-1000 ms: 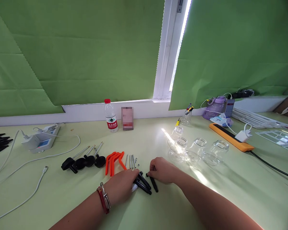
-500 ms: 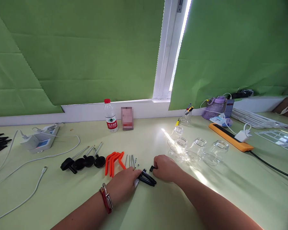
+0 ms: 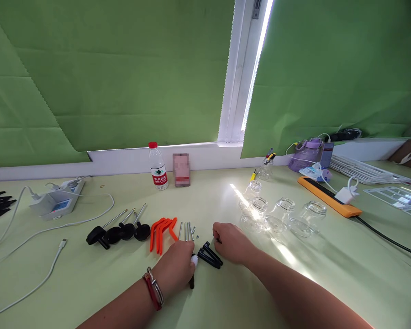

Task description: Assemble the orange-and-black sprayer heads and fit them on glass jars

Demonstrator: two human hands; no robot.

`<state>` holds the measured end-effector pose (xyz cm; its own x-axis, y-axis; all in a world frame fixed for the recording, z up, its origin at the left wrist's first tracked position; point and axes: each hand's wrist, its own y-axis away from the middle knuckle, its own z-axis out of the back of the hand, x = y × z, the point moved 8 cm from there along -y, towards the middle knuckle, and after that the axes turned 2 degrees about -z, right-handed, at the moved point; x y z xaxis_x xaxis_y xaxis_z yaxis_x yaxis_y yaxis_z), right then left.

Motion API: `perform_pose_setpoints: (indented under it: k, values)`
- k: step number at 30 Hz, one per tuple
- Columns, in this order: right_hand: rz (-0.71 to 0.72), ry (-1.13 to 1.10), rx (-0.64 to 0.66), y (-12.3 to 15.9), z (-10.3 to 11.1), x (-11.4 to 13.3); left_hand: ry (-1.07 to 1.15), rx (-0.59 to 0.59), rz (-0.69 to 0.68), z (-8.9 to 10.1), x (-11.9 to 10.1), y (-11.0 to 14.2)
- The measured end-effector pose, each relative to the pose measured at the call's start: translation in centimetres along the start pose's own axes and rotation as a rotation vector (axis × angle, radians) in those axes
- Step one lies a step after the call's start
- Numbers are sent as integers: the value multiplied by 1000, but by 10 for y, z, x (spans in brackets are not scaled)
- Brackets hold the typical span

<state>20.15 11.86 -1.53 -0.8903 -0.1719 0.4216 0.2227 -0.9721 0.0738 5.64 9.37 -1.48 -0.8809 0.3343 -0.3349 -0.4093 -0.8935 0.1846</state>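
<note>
My left hand [image 3: 178, 262] is closed around a slim black piece [image 3: 192, 282], whose end sticks out below the fingers. A small white bit [image 3: 194, 260] shows by the fingertips; what it is I cannot tell. Two or so black tube-like handles [image 3: 209, 256] lie on the table between my hands. My right hand [image 3: 231, 243] rests curled just beyond them, with a small dark piece partly showing under the fingers. Thin metal rods [image 3: 187, 230] and tiny nuts [image 3: 195, 229] lie past my left hand, beside several bent orange pieces [image 3: 162, 232].
Several black round-headed parts with metal shafts [image 3: 142, 230] lie to the left. Clear glass jars [image 3: 282, 214] stand at the right, before an orange power strip [image 3: 329, 196]. A water bottle [image 3: 158, 167] stands at the back. White cables [image 3: 55, 262] cross the left side.
My left hand has drawn slightly back from the black handles, with a slim black piece now in it. The right hand shifted a little left, and its small black piece is now mostly covered.
</note>
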Motion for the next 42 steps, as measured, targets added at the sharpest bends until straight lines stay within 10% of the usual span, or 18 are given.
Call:
perform_pose_setpoints:
  k: [21, 27, 32, 42]
  values:
    - [-32, -196, 274, 3, -3, -16, 128, 58, -49, -4, -13, 6]
    - [183, -84, -130, 10, 28, 19, 228, -27, -25, -8, -7, -7]
    - [445, -36, 13, 23, 8, 52, 564, 50, 3, -22, -3, -10]
    - [403, 67, 128, 45, -23, 38, 548, -26, -12, -9, -4, -7]
